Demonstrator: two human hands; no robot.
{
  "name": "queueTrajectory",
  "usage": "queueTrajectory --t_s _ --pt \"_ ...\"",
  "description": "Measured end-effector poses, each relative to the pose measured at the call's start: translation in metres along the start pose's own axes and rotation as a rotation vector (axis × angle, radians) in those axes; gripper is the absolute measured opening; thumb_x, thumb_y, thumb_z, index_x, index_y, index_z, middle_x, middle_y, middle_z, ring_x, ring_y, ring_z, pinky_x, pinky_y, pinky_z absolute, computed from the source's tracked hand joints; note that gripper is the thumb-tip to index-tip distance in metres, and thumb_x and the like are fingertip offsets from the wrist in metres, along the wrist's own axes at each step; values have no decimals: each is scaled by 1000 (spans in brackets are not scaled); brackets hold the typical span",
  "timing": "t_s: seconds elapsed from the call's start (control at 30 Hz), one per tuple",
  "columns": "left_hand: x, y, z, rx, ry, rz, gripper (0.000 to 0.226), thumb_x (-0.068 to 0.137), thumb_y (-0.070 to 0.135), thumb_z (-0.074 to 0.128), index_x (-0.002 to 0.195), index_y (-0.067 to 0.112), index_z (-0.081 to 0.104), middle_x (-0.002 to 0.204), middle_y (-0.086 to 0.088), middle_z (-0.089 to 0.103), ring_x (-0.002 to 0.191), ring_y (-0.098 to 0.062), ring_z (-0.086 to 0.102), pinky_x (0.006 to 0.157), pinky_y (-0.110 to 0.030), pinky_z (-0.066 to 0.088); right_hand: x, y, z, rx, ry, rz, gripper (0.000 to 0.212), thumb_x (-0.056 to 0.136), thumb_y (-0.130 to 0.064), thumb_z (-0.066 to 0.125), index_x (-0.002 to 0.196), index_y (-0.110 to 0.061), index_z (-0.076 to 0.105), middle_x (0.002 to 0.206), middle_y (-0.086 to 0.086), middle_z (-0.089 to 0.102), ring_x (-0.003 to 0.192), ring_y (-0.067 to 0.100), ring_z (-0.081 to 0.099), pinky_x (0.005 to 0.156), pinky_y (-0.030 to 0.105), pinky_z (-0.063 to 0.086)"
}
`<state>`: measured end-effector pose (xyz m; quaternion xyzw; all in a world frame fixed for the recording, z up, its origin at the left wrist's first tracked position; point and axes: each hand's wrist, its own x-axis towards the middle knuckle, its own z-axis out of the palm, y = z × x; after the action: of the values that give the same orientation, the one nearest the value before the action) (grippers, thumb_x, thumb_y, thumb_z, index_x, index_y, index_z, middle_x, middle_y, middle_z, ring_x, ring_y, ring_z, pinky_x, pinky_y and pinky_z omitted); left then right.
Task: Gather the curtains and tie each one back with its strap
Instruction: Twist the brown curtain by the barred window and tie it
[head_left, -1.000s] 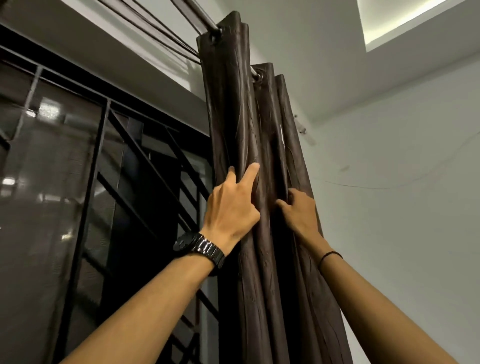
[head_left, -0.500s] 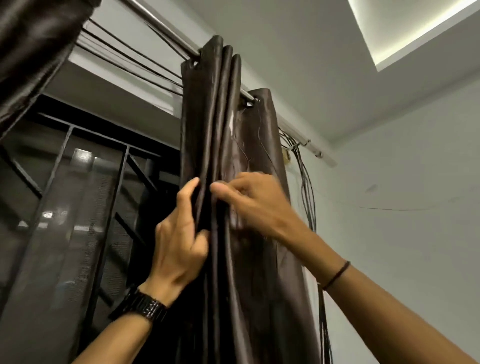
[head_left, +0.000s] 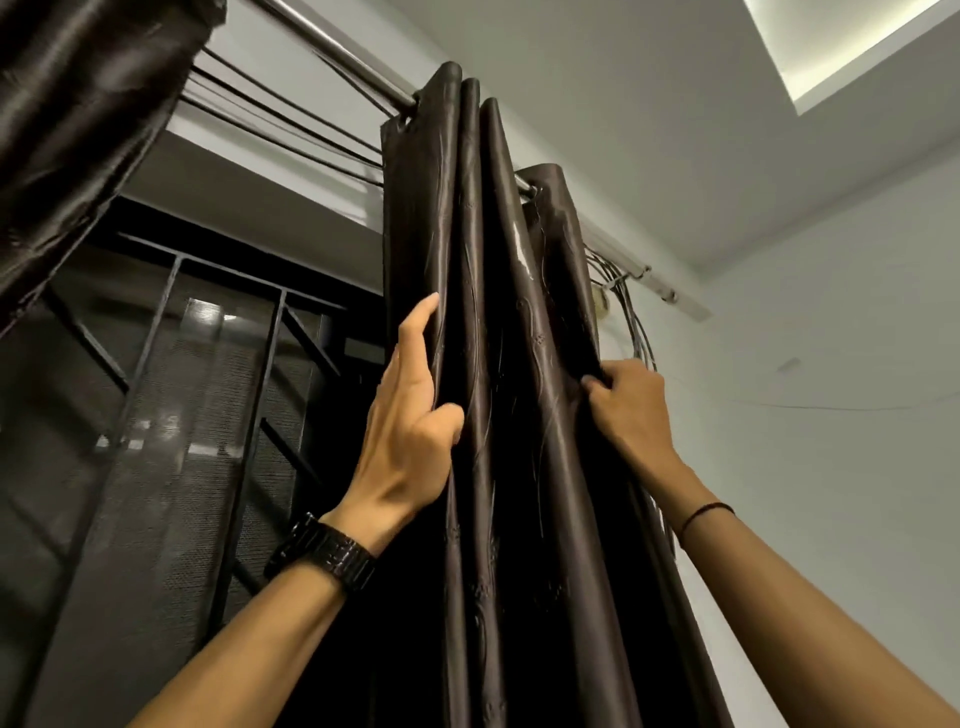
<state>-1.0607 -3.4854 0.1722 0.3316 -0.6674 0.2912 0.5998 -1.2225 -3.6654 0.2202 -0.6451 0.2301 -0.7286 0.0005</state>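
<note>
Where the dark brown curtain (head_left: 498, 364) hangs from the metal curtain rod (head_left: 337, 49), its fabric is drawn together into narrow upright folds at the right-hand end of the window, close to the side wall (head_left: 831, 441). The left hand (head_left: 410, 415) grips the leftmost fold: the index finger lies straight up along the fold's edge, the thumb is bent and presses on its front, and the remaining fingers are hidden behind the fabric. The right hand (head_left: 631, 410) grasps the rightmost fold, fingers curled round its edge with the fingertips dug into the cloth. A black wristwatch (head_left: 324, 551) sits on the left wrist and a thin black cord band (head_left: 706, 512) on the right. A second curtain (head_left: 78, 130) of the same sheen hangs at upper left, well apart from the first. Between them the black window grille (head_left: 150, 343) is exposed. A bundle of cables (head_left: 631, 322) runs down just behind the right hand.
</note>
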Motion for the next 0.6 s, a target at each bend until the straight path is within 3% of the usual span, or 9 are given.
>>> queueTrajectory --t_s 0.07,0.1,0.2,0.27,0.33,0.37,0.43,0.53,0.6 --pt "2 5 -4 -86 -10 -14 100 65 4 43 158 33 23 133 37 53 107 17 56 95 -6 41 -4 -26 5 11 -10 -45 27 88 -8 62 63 -1 56 62 12 58 66 35 62 49 25 30" --pt "4 8 -6 -125 -10 -23 100 64 3 42 158 31 24 131 35 55 103 19 56 91 -4 40 -6 -44 10 38 -24 -101 20 84 -7 60 66 2 59 67 17 60 71 36 63 53 27 29" --pt "8 14 -15 -187 -1 -29 101 65 3 40 160 27 19 148 13 53 112 6 59 97 -15 41 -17 -119 17 124 -94 -353 21 78 -11 53 74 4 67 70 22 61 76 37 62 65 33 35" --pt "5 19 -20 -218 12 -40 101 68 4 39 162 29 15 161 0 42 121 -9 59 101 -32 44 -22 -163 7 200 -105 -442 21 87 -8 58 73 6 67 70 22 65 69 34 60 59 33 36" --pt "2 20 -24 -235 15 -48 97 72 3 38 162 32 14 163 -3 40 128 -30 56 104 -54 45 -26 -180 -3 237 -86 -439 20 87 -6 60 72 6 67 68 23 64 65 34 59 56 38 41" --pt "0 21 -25 -227 10 -58 97 74 2 38 163 32 14 161 -2 42 128 -31 56 103 -53 46 -33 -178 -5 238 -87 -414 18 85 -7 60 73 4 67 67 21 64 63 33 58 55 41 43" --pt "-8 21 -27 -187 -12 -105 99 72 1 39 164 29 11 154 3 50 117 -14 61 94 -35 49 -60 -164 -4 231 -126 -368 13 82 -5 59 75 -5 70 65 10 65 60 24 59 51 35 43" --pt "-26 21 -27 -125 -59 -177 103 72 2 44 164 32 7 144 18 53 126 -1 58 108 -31 47 -107 -138 2 295 -202 -329 42 80 0 58 115 -19 72 94 -5 75 81 9 68 66 14 51" --pt "-42 21 -28 -63 -66 -232 105 74 5 50 162 40 5 147 15 52 130 -4 56 112 -34 47 -132 -121 5 335 -203 -302 65 84 -1 60 145 -24 53 115 -5 74 97 8 69 83 12 53"
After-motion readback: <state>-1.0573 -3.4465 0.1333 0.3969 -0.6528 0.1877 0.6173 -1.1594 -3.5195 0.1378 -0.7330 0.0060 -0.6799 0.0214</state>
